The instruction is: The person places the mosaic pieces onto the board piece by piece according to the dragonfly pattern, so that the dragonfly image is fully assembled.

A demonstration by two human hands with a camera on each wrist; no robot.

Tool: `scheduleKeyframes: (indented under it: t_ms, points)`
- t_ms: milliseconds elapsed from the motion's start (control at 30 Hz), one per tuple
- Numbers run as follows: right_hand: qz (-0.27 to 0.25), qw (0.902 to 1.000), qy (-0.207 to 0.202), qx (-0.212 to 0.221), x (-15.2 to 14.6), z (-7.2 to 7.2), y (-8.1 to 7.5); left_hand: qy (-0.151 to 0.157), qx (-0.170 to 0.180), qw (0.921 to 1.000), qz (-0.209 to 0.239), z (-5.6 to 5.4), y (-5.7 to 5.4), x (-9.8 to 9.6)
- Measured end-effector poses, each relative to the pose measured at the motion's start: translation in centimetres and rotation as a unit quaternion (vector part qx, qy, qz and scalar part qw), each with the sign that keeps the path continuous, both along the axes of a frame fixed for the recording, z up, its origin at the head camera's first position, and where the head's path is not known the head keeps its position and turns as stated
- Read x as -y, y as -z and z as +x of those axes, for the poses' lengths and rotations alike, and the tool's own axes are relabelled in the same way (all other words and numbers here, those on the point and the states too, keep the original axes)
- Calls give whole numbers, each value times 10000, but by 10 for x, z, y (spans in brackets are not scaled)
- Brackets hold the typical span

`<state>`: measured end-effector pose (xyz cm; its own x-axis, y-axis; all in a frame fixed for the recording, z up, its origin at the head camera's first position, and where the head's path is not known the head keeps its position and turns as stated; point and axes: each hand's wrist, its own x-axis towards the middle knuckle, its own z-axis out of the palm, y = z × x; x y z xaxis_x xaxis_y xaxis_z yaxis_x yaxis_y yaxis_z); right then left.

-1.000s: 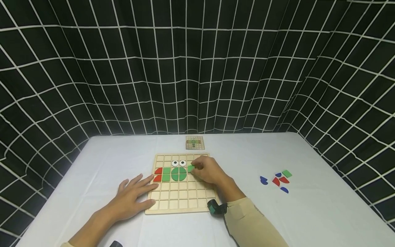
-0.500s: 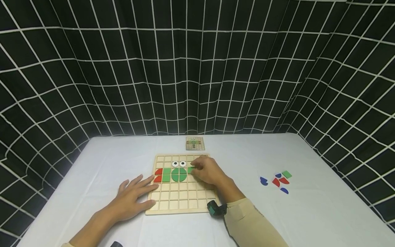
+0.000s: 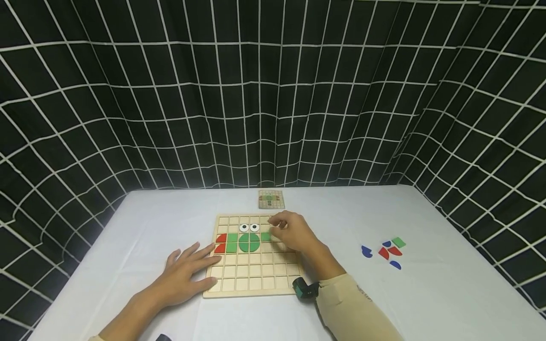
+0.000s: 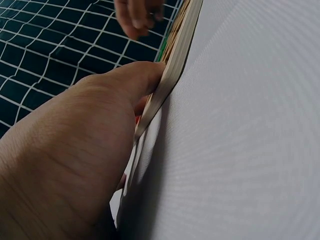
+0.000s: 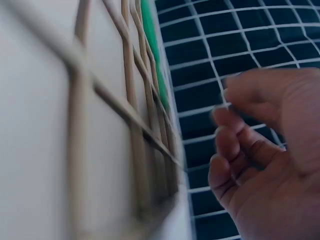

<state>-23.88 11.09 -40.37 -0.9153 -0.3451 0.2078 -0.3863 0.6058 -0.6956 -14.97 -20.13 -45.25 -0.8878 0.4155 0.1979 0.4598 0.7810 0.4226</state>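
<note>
The left hand (image 3: pixel 183 274), fingers spread, rests on the left edge of the grid board (image 3: pixel 254 271), gripping nothing. Right of the green circle (image 3: pixel 249 242) lies a green square (image 3: pixel 265 236); beside it, the loosely curled right hand (image 3: pixel 295 232) hovers, holding nothing.

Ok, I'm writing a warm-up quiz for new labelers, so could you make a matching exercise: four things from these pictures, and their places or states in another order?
Column one:
1. left hand
2. right hand
3. blue pieces
4. small pattern card

Column two:
A. loose on the table, to the right of the grid board
B. on the table, beyond the far edge of the grid board
C. raised over the grid board, holding nothing
D. fingers spread, touching the left edge of the grid board

Right pairs: 1-D, 2-C, 3-A, 4-B.
</note>
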Motion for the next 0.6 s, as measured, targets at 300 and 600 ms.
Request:
scheduleKeyframes:
  t_ms: [300,600]
  points:
    - [-273,9956,22,-902,-29,16,-55,-21,-9,10000,-10,0,-1,0]
    - [-253,9847,-45,-1722,-64,41,-88,66,-29,10000,34,-1,0,0]
